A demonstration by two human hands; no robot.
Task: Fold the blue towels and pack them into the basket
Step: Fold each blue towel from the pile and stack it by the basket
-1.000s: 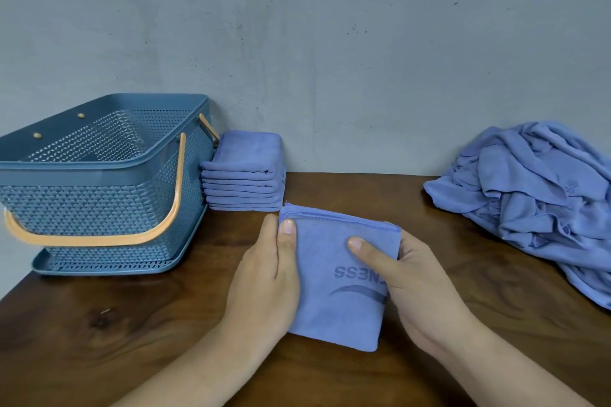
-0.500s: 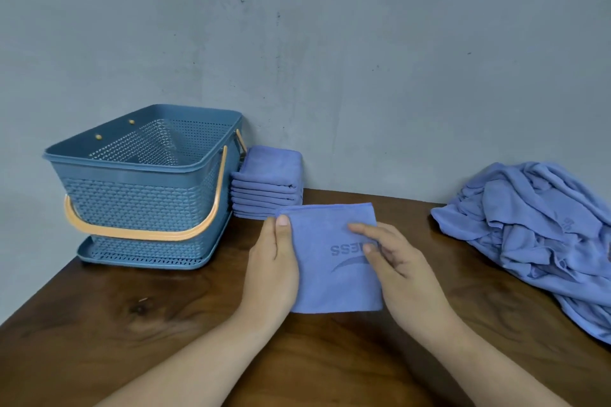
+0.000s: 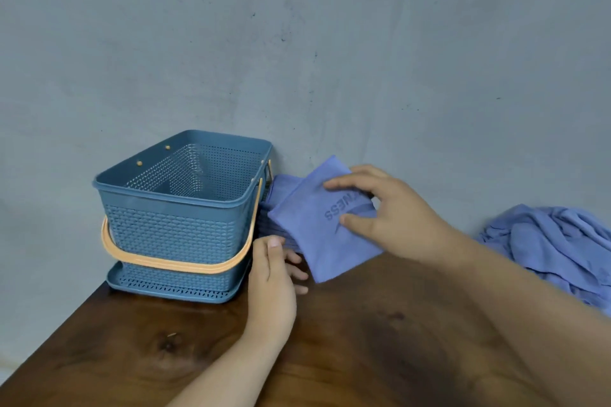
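Observation:
My right hand (image 3: 396, 218) grips a folded blue towel (image 3: 304, 228) with dark lettering and holds it tilted above the stack of folded blue towels (image 3: 280, 184), which it mostly hides. The stack sits against the wall, right beside the blue perforated basket (image 3: 139, 189). No towel shows inside the basket. My left hand (image 3: 271, 284) rests on the table at the front of the stack, thumb up and fingers loosely extended under the held towel's lower edge.
A heap of unfolded blue towels (image 3: 555, 248) lies at the right end of the dark wooden table (image 3: 363, 340). The basket's orange handle (image 3: 172, 264) hangs down over its front side. A grey wall closes off the back.
The folded towel was lying flat under both hands; now my right hand has lifted it up and back over the stack. My left hand has let go and shifted left to the stack's front.

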